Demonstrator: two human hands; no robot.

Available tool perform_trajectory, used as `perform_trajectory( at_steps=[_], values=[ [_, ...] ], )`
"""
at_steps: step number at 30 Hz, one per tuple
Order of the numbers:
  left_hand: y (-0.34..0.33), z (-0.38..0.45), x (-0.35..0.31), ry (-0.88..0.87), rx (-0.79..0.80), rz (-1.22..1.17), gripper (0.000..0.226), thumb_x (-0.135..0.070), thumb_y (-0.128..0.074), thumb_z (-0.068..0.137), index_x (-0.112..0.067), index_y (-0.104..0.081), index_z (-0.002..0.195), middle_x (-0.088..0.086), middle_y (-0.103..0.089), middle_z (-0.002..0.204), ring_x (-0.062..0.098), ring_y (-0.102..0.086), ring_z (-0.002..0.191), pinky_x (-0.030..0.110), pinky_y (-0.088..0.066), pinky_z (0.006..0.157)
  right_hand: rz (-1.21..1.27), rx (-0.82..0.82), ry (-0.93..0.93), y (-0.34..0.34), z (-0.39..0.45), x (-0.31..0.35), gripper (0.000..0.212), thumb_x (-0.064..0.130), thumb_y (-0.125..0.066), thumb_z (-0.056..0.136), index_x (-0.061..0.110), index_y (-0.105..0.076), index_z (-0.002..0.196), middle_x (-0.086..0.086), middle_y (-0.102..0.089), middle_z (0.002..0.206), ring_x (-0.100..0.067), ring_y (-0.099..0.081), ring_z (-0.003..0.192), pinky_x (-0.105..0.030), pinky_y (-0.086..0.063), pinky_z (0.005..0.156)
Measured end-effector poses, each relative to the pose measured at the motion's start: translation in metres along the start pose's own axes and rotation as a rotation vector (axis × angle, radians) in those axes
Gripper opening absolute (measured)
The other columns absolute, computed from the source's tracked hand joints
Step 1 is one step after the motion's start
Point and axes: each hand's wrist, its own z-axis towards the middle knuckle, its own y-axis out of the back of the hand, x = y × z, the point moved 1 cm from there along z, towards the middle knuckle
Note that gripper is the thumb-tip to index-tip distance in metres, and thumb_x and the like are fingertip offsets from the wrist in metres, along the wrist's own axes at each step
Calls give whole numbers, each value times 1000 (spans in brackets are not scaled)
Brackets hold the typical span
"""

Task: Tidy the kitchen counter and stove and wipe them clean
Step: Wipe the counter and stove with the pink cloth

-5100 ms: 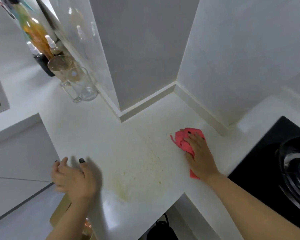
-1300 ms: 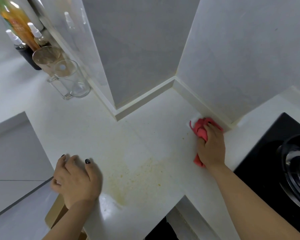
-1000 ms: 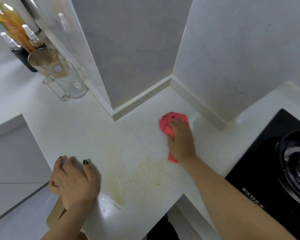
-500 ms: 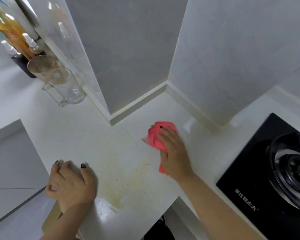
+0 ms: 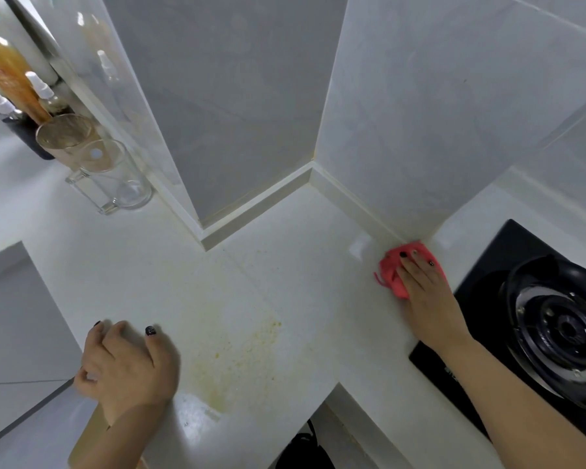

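The counter [image 5: 271,265] is lying white under both hands, and a yellowish stain [image 5: 237,353] is spreading across it just right of the left thumb. The red cloth [image 5: 391,272] is lying flat on the counter under the fingers [image 5: 416,269] of the right hand [image 5: 427,292], bunched out past their tips and to their left side. Those fingers are lying nearly straight and close together, pressing down on the cloth rather than curling round it. Just beyond the fingertips the cloth is touching the low white ledge [image 5: 352,201] at the foot of the wall. To the right of that hand the black stove [image 5: 487,265] is sitting beside the wrist, with its round burner [image 5: 562,326] farther right.

The left hand [image 5: 126,363] is resting on the near left edge of the counter, its fingers loosely curled with the thumb stretched forward, holding nothing. Well beyond those fingers, by the far wall, two clear glasses [image 5: 109,170] are standing beside several bottles [image 5: 17,93].
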Motion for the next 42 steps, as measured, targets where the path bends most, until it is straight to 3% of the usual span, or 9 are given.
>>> perform_trajectory(
  at_steps=[5,8,15,18,22,26,29,34,42],
  values=[
    [0,0,0,-19,-20,9,55,-43,-38,85,-5,-44,125,13,-32,147,34,-29,135,62,-21,103,249,11,-56,-2,-3,24,48,19,-40,78,-6,-66,111,-23,-63,119,-37,-48,121,-24,-11,116],
    [-1,0,0,-21,-28,3,57,-44,-36,84,-5,-45,125,13,-33,147,34,-30,135,62,-21,103,479,84,-160,-7,20,31,58,22,-35,77,-1,-60,123,-17,-55,134,-32,-44,130,-21,-12,115],
    [-2,2,2,-5,-7,39,55,-42,-37,85,-7,-46,126,10,-34,147,25,-29,138,57,-20,106,517,78,-161,-7,108,89,55,11,-36,71,4,-62,119,-12,-56,135,-27,-44,132,-42,-25,116],
    [-2,3,3,0,4,41,53,-41,-39,86,-8,-46,127,10,-34,147,24,-28,137,55,-20,106,471,98,-41,-7,127,144,56,16,-38,78,6,-54,132,-9,-46,145,-27,-34,139,-41,-19,119],
    [-3,3,4,2,-20,41,48,-36,-44,86,-9,-46,125,12,-37,145,26,-30,136,56,-22,105,537,191,255,5,116,213,57,9,-50,91,5,-35,145,-9,-26,156,-24,-16,147,-25,2,117],
    [-5,4,7,7,-3,25,47,-41,-42,86,-13,-45,124,9,-35,146,25,-29,136,57,-23,106,432,221,579,10,112,203,58,19,-51,83,4,-47,139,-12,-41,148,-28,-33,140,-35,-14,116],
    [-6,5,9,21,21,42,49,-44,-37,87,-15,-45,126,8,-32,148,24,-27,138,55,-21,108,438,191,366,8,129,160,63,29,-52,78,11,-49,138,-7,-44,147,-23,-37,138,-40,-28,115],
    [-6,6,11,-2,78,79,48,-46,-32,91,-17,-44,128,6,-28,151,21,-21,139,53,-18,111,590,44,-31,-1,140,170,60,28,-49,79,10,-50,137,-8,-45,145,-25,-34,139,-42,-23,117],
    [-1,6,12,-9,53,-12,40,-39,-37,93,-19,-48,125,4,-33,146,18,-22,139,49,-18,111,577,137,522,0,104,282,62,26,-41,75,2,-56,130,-14,-49,141,-32,-38,136,-45,-24,114]
  ],
)
